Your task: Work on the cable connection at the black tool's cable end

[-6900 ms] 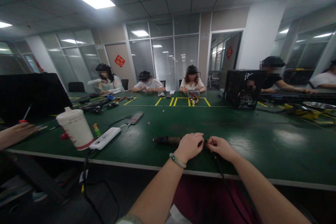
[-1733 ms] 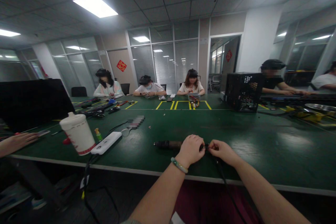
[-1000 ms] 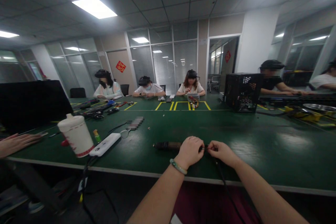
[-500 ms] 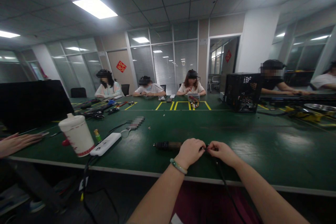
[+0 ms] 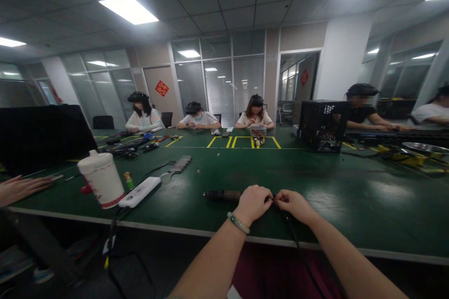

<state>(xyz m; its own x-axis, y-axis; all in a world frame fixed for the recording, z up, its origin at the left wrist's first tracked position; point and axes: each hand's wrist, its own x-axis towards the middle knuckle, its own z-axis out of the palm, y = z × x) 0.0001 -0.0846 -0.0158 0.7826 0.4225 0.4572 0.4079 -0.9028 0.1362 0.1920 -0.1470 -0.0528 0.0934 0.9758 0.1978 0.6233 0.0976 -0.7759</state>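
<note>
White lidded plastic cup (image 5: 101, 179) and a white power strip (image 5: 140, 191) stand at the left of the green table (image 5: 351, 191). Midway lies a dark, brownish cylindrical tool (image 5: 222, 195); the left hand (image 5: 253, 203) closes over its end, the right hand (image 5: 293, 204) pinches the black cable (image 5: 298, 247) there. The joining looks unfinished.

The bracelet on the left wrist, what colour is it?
The bracelet is pale green, seen in the head view, just behind the left hand.
</note>
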